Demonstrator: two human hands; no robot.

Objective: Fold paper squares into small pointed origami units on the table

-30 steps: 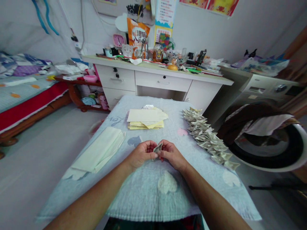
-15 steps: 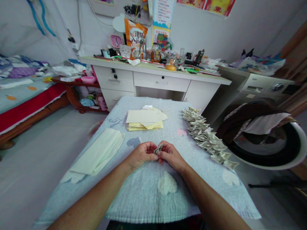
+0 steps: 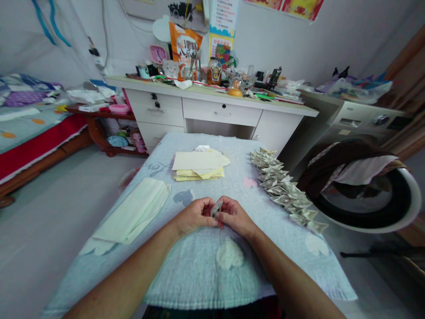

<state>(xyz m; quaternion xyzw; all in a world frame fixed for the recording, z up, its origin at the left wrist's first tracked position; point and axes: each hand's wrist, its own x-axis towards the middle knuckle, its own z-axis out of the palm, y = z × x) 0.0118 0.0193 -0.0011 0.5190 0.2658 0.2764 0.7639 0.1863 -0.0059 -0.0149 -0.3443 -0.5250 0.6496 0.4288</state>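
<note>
A small grey folded paper piece (image 3: 216,208) is pinched between my two hands above the middle of the cloth-covered table (image 3: 186,283). My left hand (image 3: 196,215) grips it from the left, thumb in front. From the right, my right hand (image 3: 236,215) holds it with thumb and fingers. Rows of grey folded paper pieces (image 3: 282,188) run along the table's right side. Behind my hands lies a stack of yellowish paper sheets (image 3: 199,166). Pale green folded paper (image 3: 133,210) rests at the left.
A white desk (image 3: 159,106) with a jar (image 3: 214,71), an orange bag (image 3: 184,48) and clutter stands beyond the table. At the right is a washing machine (image 3: 358,117) with its round door open. A bed (image 3: 43,137) is at the far left.
The small folded paper has turned a little between my fingers, and both hands stay closed on it. The whole view has shifted slightly.
</note>
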